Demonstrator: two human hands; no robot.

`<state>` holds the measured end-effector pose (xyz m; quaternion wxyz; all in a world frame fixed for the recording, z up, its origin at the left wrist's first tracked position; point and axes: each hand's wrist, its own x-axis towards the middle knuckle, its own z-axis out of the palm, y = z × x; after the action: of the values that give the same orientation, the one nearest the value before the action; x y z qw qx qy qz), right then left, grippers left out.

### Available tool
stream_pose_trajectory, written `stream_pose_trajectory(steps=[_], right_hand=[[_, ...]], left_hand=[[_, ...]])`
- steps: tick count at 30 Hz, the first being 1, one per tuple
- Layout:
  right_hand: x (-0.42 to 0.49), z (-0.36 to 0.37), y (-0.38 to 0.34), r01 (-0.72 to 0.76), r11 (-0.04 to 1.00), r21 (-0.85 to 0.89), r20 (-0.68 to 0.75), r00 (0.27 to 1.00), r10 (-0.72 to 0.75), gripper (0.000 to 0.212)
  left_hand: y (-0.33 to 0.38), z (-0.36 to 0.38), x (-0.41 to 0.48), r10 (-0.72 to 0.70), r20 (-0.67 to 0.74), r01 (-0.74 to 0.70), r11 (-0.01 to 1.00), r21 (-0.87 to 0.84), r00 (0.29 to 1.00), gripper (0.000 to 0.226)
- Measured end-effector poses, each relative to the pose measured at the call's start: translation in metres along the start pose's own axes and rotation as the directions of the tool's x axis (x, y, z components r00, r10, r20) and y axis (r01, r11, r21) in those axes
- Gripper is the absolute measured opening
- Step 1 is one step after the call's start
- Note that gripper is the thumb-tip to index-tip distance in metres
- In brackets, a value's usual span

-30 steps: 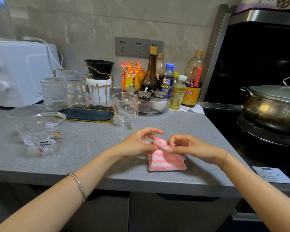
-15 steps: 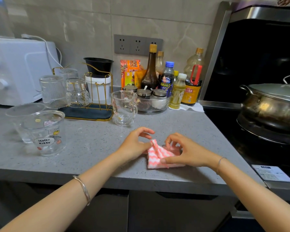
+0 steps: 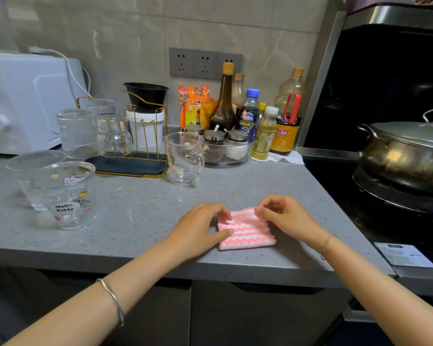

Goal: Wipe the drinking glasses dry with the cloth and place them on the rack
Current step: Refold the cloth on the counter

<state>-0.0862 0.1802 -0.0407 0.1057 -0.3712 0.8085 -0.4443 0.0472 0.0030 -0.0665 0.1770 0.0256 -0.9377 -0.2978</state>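
A pink and white striped cloth (image 3: 245,229) lies folded on the grey counter near its front edge. My left hand (image 3: 200,227) holds the cloth's left edge between thumb and fingers. My right hand (image 3: 285,216) pinches the cloth's far right corner. A clear glass mug (image 3: 184,158) stands upright behind the cloth. A printed glass (image 3: 65,196) and another clear glass (image 3: 33,176) stand at the left. A gold wire rack (image 3: 145,136) on a dark tray holds three upturned glasses (image 3: 113,134).
A white appliance (image 3: 23,101) stands at the back left. Sauce bottles (image 3: 223,101) and a bowl of spice jars (image 3: 223,148) line the wall. A steel pot (image 3: 405,151) sits on the black stove at the right. The counter's front edge (image 3: 160,265) lies just below the cloth.
The cloth was bunched up between my fingers; now it lies flatter and spread wider. My hands have moved apart to its left edge and far right corner.
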Motion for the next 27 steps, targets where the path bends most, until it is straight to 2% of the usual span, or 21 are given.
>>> stream_pose_trajectory(steps=[4, 5, 7, 9, 11, 12, 14, 16, 17, 19, 21, 24, 27], right_hand=[[0.011, 0.004, 0.018, -0.082, 0.954, -0.288, -0.057, 0.996, 0.068, 0.009], [0.009, 0.004, 0.018, -0.072, 0.952, -0.296, -0.095, 0.994, 0.046, 0.008], [0.002, 0.002, 0.012, 0.045, 0.956, -0.290, -0.129, 0.988, -0.085, 0.006], [-0.009, -0.001, 0.003, 0.180, 0.959, -0.220, 0.024, 0.983, -0.179, 0.004], [-0.023, 0.000, -0.003, 0.225, 0.959, -0.174, 0.237, 0.955, -0.181, 0.019], [-0.027, 0.001, -0.002, 0.237, 0.951, -0.199, 0.282, 0.943, -0.176, 0.027], [-0.031, 0.004, 0.004, 0.282, 0.916, -0.284, 0.254, 0.944, -0.212, 0.035], [-0.030, 0.009, 0.007, 0.318, 0.883, -0.345, 0.190, 0.945, -0.267, 0.030], [-0.027, 0.012, 0.007, 0.307, 0.897, -0.318, 0.149, 0.951, -0.273, 0.025], [-0.024, 0.017, -0.002, 0.191, 0.978, -0.084, 0.038, 0.981, -0.188, 0.016], [-0.022, 0.020, -0.014, 0.062, 0.969, 0.240, -0.028, 0.998, -0.057, 0.017], [-0.017, 0.027, -0.033, -0.051, 0.842, 0.537, 0.011, 0.999, 0.053, 0.029], [-0.012, 0.038, -0.051, -0.152, 0.632, 0.760, 0.136, 0.988, 0.074, 0.029]], left_hand=[[0.000, 0.000, 0.000, -0.020, 0.006, 0.020, 0.999, 0.034, 1.000, 0.026], [0.001, -0.002, 0.000, -0.019, 0.002, 0.019, 0.999, 0.042, 1.000, 0.025], [0.003, -0.007, 0.000, 0.012, 0.011, -0.013, 0.997, 0.074, 1.000, 0.028], [0.005, -0.011, -0.003, 0.084, 0.078, -0.095, 0.983, 0.156, 0.993, 0.037], [0.004, -0.011, -0.006, 0.156, 0.127, -0.183, 0.954, 0.239, 0.980, 0.040], [0.004, -0.011, -0.007, 0.171, 0.130, -0.200, 0.944, 0.262, 0.977, 0.037], [0.004, -0.011, -0.007, 0.169, 0.105, -0.193, 0.940, 0.283, 0.980, 0.028], [0.005, -0.011, -0.004, 0.116, 0.070, -0.130, 0.959, 0.250, 0.991, 0.025], [0.006, -0.011, -0.002, 0.071, 0.054, -0.080, 0.981, 0.178, 0.996, 0.022], [0.006, -0.015, 0.004, -0.017, 0.004, 0.017, 0.999, -0.048, 1.000, 0.017], [0.010, -0.023, 0.009, -0.090, -0.031, 0.078, 0.961, -0.265, 0.996, 0.021], [0.016, -0.039, 0.012, -0.164, 0.011, 0.142, 0.818, -0.558, 0.986, 0.014], [0.011, -0.051, 0.012, -0.217, -0.033, 0.151, 0.773, -0.616, 0.976, 0.008]])
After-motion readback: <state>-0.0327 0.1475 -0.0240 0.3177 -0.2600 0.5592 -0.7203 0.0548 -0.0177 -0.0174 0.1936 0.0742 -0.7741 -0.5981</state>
